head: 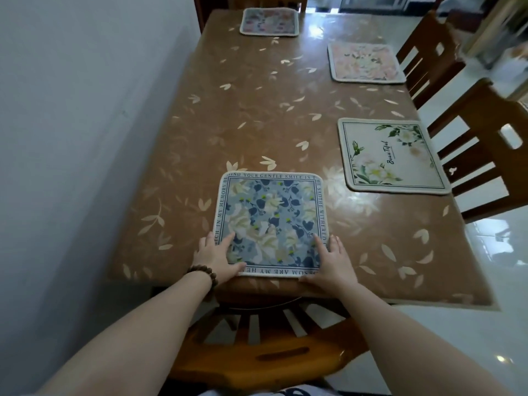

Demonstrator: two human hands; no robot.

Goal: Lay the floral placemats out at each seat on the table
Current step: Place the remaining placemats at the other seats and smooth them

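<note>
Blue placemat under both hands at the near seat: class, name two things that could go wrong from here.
1. The blue placemat lies right at the table edge; a pull by the left hand or right hand could drag it off.
2. The tablecloth looks glossy, so the mat may slide askew.

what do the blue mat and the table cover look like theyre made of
Blue mat: likely soft printed fabric, matte, with a stitched pale edge. Table cover: probably glossy plastic or vinyl, brown with a leaf print; it mirrors window light.
</note>
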